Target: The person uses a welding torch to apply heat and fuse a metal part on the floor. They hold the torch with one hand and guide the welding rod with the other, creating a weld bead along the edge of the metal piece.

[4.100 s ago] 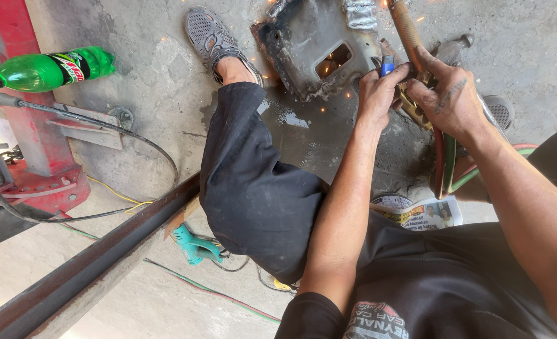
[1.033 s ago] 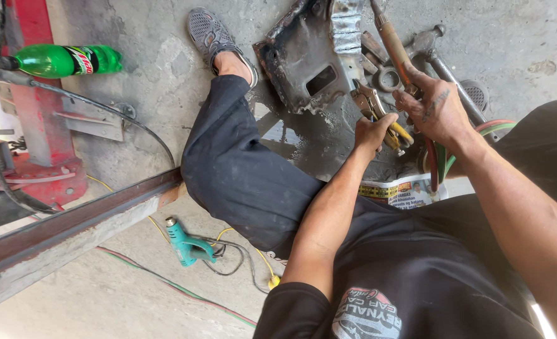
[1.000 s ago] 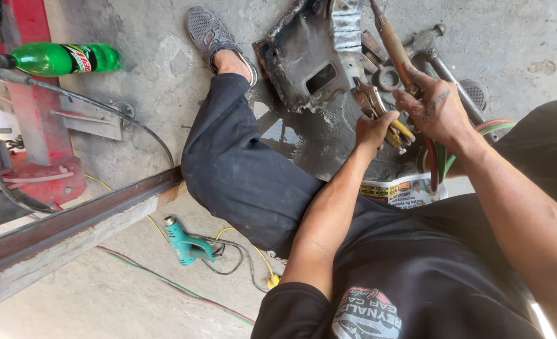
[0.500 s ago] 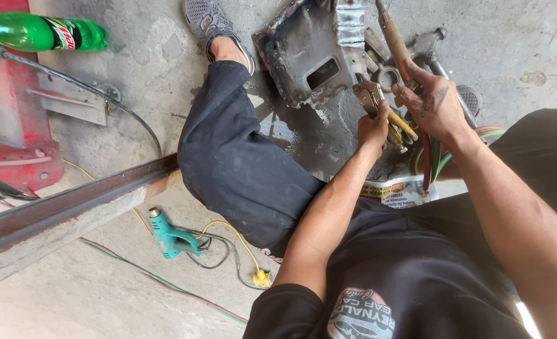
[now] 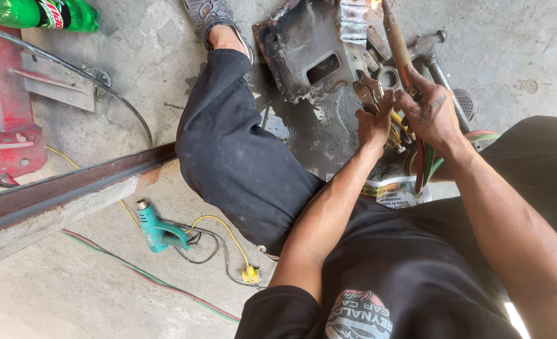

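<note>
1. The person sits on the concrete floor (image 5: pixel 529 56) with one leg stretched out, and both hands meet over a blackened metal plate (image 5: pixel 303 47) lying flat on the floor ahead of them.

2. The right hand (image 5: pixel 432 113) has its grip wrapped round the handle of a brass cutting torch (image 5: pixel 396 37). The left hand (image 5: pixel 374 122) has its grip closed at the torch's yellow-knobbed valve end, just below a pair of locking pliers (image 5: pixel 367 91); whether it grasps the pliers or a knob I cannot tell.

3. The torch's long axis runs nearly up and down in the head view, leaning a little to the left at the top. Its tip points away from the person, at the far right corner of the plate, where a small orange glow (image 5: pixel 374 4) shows at the frame edge. The red and green hoses (image 5: pixel 424 166) trail back from the handle toward the person's lap.

4. I judge the work to be in a heating or cutting pass along the plate's ribbed right edge (image 5: pixel 354 19).

5. The next move, as I see it, calls for a steady right wrist to keep the tip on that edge, and small, careful turns from the left fingers.

6. A hammer (image 5: pixel 438 56) lies just right of the torch.
</note>
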`<state>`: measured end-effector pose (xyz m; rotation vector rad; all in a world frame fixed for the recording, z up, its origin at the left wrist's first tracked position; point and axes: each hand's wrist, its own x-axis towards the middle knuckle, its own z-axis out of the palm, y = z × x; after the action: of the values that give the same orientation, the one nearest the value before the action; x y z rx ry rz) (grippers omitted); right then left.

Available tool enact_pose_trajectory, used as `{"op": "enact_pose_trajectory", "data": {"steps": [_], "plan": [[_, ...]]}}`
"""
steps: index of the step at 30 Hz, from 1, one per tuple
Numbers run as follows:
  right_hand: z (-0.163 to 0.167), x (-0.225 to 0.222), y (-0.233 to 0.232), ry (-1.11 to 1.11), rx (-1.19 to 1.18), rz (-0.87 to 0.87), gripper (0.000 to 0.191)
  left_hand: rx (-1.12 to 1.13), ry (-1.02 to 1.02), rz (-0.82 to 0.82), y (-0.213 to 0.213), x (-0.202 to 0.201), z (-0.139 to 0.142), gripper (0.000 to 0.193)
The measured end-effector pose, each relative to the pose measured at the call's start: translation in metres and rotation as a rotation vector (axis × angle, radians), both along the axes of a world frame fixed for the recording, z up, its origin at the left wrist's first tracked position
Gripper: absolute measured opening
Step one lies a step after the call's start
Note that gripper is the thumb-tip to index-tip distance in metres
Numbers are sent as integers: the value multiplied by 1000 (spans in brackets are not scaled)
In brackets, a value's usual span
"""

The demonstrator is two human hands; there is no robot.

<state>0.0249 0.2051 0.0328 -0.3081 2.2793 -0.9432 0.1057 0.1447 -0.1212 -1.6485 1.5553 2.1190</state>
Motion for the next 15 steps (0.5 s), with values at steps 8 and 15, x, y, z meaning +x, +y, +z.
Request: {"op": "enact_pose_trajectory", "data": {"steps": [8,15], "plan": [[-3,-4,6,5,-56,-12,61,121,-147,-112,-16,-7,8,111],[-1,-2,1,22,-47,10,63,204,-14,-143,-27,-6,0,90]]}}
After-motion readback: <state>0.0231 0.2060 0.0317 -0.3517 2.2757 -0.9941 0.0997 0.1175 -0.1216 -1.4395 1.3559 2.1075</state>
